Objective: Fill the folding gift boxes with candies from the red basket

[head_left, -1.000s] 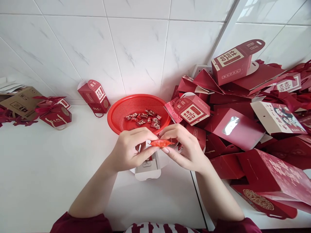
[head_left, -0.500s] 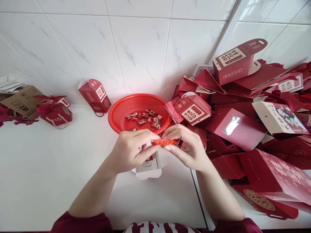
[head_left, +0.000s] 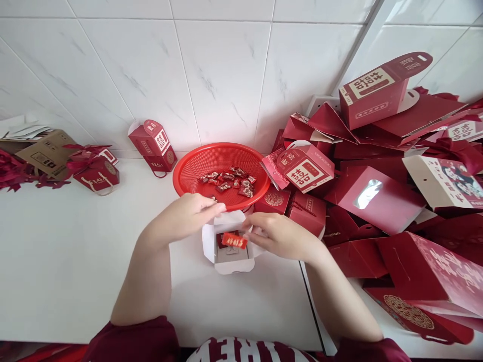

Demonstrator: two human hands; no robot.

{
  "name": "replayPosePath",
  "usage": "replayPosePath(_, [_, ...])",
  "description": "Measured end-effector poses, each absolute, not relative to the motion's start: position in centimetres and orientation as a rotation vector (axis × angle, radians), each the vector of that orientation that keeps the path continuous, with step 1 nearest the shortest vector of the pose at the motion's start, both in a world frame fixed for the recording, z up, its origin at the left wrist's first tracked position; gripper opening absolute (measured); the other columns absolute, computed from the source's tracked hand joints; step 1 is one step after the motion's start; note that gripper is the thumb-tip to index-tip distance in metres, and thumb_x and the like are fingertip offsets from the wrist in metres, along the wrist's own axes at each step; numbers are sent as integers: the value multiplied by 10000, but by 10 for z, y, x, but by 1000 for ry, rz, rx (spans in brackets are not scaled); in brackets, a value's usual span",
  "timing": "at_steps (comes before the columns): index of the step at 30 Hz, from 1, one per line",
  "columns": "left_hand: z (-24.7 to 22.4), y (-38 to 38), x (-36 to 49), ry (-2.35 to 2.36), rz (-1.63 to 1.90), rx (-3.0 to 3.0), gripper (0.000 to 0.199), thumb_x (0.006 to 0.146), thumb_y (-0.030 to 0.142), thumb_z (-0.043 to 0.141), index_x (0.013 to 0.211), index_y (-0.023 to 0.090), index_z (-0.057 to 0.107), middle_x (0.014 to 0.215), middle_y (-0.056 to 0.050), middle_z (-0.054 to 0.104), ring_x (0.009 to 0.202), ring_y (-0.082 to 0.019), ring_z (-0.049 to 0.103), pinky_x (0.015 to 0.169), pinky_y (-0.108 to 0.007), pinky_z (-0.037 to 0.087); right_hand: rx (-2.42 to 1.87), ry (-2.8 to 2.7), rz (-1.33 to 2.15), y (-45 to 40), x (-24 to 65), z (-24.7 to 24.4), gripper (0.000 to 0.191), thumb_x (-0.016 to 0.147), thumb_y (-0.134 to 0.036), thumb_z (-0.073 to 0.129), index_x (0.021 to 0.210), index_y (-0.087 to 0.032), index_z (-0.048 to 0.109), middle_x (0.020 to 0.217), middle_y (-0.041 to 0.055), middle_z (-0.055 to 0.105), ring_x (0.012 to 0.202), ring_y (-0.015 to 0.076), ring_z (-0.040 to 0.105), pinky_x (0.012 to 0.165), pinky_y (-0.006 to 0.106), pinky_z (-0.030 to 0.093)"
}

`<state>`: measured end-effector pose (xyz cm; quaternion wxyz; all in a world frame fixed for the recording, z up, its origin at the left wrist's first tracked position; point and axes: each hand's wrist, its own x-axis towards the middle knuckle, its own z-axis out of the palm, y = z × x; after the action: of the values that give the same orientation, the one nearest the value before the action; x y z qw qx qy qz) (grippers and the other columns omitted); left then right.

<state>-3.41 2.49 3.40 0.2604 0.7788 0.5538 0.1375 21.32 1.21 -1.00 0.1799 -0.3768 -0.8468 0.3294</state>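
A small white-lined box stands open on the table in front of me, with a dark red wrapped piece inside. Above it, my right hand pinches a bright red wrapped candy with gold lettering by its right end. My left hand hovers over the box's left rear, fingers apart and holding nothing, close to the front rim of a red plastic basket. Several small wrapped candies lie in that basket.
A large pile of red gift boxes fills the right side. One red box stands by the tiled wall; another with a rope handle sits further left, beside a brown carton and red ribbons. White tabletop extends left.
Both hands were together, holding the red candy above the box. My left hand has let go and moved left; my right hand has lowered the candy into the box opening.
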Motion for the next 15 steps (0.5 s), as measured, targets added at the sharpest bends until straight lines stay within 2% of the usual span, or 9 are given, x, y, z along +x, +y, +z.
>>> replayPosePath(3, [21, 48, -51, 1703, 237, 2158, 373, 937, 456, 432, 782, 215, 671, 753, -26, 669, 711, -188, 632, 589, -254, 418, -1197, -2421, 756, 14, 209, -18, 152, 987, -285, 525, 1035, -196, 639, 994, 40, 696, 866, 183, 645, 732, 288, 443])
replayPosePath(6, [6, 71, -60, 1768, 181, 2162, 337, 908, 441, 462, 923, 223, 718, 884, -46, 725, 856, -223, 669, 696, -266, 470, -1191, -2409, 720, 12, 210, -15, 168, 1002, -294, 502, 1044, -198, 632, 998, 43, 694, 876, 183, 645, 738, 285, 448])
replayPosePath(11, [-18, 96, -59, 1676, 61, 2127, 379, 894, 481, 462, 971, 241, 746, 926, -31, 753, 866, -218, 678, 715, -263, 490, -981, -2605, 816, -4, 206, -2, 186, 975, -356, 559, 1026, -208, 660, 977, 41, 708, 894, 201, 657, 768, 295, 446])
replayPosePath(15, [-28, 113, -53, 1654, -137, 2198, 412, 917, 491, 419, 954, 253, 753, 953, -26, 755, 808, -191, 675, 670, -258, 467, -826, -2901, 806, -17, 185, -15, 258, 910, -413, 637, 1016, -178, 650, 977, 69, 725, 867, 247, 682, 688, 308, 434])
